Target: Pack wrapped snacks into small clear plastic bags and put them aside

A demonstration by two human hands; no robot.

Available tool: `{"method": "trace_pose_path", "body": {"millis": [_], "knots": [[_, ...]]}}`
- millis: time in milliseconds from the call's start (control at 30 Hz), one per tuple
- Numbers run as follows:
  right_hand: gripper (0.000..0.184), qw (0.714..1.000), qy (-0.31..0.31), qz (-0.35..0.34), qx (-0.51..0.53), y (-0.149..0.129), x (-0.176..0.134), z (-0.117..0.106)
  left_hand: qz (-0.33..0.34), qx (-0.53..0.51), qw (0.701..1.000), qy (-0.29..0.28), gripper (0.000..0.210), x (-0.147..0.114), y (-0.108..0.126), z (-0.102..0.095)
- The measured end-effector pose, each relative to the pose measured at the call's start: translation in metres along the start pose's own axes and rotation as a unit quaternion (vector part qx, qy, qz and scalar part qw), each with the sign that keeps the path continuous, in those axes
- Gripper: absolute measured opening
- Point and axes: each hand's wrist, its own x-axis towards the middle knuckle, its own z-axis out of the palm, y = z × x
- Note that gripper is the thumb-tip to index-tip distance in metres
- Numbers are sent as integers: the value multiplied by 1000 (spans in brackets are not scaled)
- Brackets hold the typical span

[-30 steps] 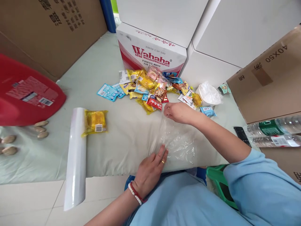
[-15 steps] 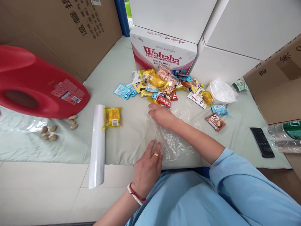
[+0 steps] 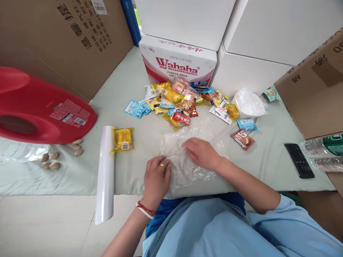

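Observation:
A thin, crinkled sheet of clear plastic (image 3: 179, 175) lies on the cloth in front of me; whether it is a bag or a single layer I cannot tell. At its left edge my left hand (image 3: 157, 178) has its fingers curled down with the plastic's edge at the fingertips. My right hand (image 3: 201, 153), slightly blurred, lies over the middle of the plastic with its fingers stretched out leftward. Beyond both hands is a heap of wrapped snacks (image 3: 180, 101) in yellow, blue, pink and red packets. One yellow packet (image 3: 122, 140) lies apart on the left, against a white roll (image 3: 105, 175).
A red jug (image 3: 50, 110) and several brown nut-like pieces (image 3: 54, 155) are at left. A Wahaha carton (image 3: 178, 64) stands behind the heap. To the right are a white bowl (image 3: 249, 110), brown packet (image 3: 242, 138), phone (image 3: 299, 160) and bottles (image 3: 318, 147).
My right hand has drawn back from the plastic's far edge by the heap onto its middle. The plastic now lies flatter. My left hand stays at its left side, and the view has shifted slightly.

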Motion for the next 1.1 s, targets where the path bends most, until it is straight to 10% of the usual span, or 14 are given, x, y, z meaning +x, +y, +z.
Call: {"method": "trace_pose_path", "body": {"millis": [167,333,600,900,1100], "knots": [[52,993,-77,-85,-42,-30,-39,44,-43,-21,995,88,27,14,33,-18],[47,997,-60,-41,-12,-50,-55,64,47,-36,998,-11,31,44,65,-1],[51,988,87,124,-19,-3,-84,32,74,116,988,-73,54,51,27,39],[59,984,25,172,-39,10,-182,28,70,142,982,-100,64,44,21,31],[41,960,79,267,-28,46,-134,-31,75,120,984,-110,64,45,19,31]]}}
